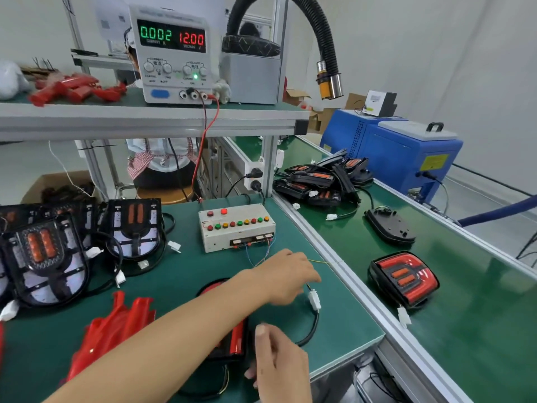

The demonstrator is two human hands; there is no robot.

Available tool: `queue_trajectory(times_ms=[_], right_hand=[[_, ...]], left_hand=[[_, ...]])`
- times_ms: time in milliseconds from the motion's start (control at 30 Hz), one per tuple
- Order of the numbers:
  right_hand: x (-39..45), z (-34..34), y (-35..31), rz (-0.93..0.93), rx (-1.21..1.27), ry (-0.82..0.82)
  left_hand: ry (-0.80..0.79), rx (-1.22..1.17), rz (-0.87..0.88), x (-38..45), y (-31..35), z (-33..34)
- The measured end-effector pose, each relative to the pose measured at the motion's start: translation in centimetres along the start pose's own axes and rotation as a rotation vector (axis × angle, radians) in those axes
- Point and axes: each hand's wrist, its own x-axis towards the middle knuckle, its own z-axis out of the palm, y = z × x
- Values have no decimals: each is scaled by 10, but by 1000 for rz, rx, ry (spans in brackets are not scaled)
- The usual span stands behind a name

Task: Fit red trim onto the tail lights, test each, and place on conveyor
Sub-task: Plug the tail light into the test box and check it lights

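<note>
From your head camera, a power supply (173, 53) stands on the shelf (145, 120), reading 0.002 and 12.00, with red trim pieces (77, 88) lying to its left. Below it, a white test box (236, 226) with coloured buttons sits on the green tabletop (180, 266). Untrimmed tail lights (46, 254) crowd the left side, and loose red trim (113, 330) lies near the front edge. On the conveyor (465, 286) to your right rest a finished tail light (404, 279), one turned face down (390, 226), and a pile of others (322, 178) further back.

Your left forearm crosses over the tail light (232, 338) you are working on, hiding most of it. Your left hand (287, 274) reaches right with fingers curled at the thin wires just above the white connector (314, 299); the exact grip is hidden. Your right hand (279, 362) hovers at the front edge, fingers loosely curled, holding nothing visible.
</note>
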Motion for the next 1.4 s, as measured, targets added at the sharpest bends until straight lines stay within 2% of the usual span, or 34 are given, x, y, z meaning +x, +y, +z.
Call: queue_trajectory(times_ms=[100,133,167,267,367,500,700,867,1067,1400], right_hand=[[7,-22,15,-172,-200,424],[14,-32,18,-185,-265,522],[22,-42,21,-172,-325,542],[50,-66,31,10,-625,327],[68,-72,35,24,-788,188],[78,-77,33,-29,-698,137],[79,-83,38,-212,-698,120],[78,-91,41,-339,-562,64],[71,-95,49,-359,-492,35],[68,-98,54,-368,-412,-10]], left_hand=[[-66,84,4,8,10,9],[-89,114,6,10,12,12],[-108,148,9,12,13,15],[-113,214,4,15,14,20],[-77,182,19,16,11,18],[-67,146,93,13,4,5],[-91,111,181,8,-5,-12],[-133,17,211,4,-3,-13],[-185,-119,189,-3,1,-4],[-210,-198,151,-9,1,4]])
